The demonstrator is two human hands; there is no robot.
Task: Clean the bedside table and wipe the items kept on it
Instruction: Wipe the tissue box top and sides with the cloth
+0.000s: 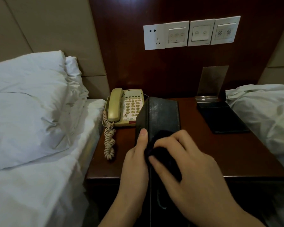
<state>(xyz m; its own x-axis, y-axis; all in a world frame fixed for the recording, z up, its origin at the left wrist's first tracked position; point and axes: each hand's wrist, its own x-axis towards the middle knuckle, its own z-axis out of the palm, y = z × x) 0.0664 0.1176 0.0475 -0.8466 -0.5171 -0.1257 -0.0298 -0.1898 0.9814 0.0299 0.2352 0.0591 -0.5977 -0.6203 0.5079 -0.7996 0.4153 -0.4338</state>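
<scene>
Left fingers [142,136] around dark box [161,115], right fingers [175,143] around dark cloth [159,154]; no legible writing.

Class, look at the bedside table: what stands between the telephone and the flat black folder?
In the head view, the dark box that the left hand holds stands between the telephone and the black folder.

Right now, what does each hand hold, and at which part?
The left hand grips the dark box at its near left edge, thumb on its side. The right hand grips a bunched dark cloth, pressed on the box's top.
</scene>
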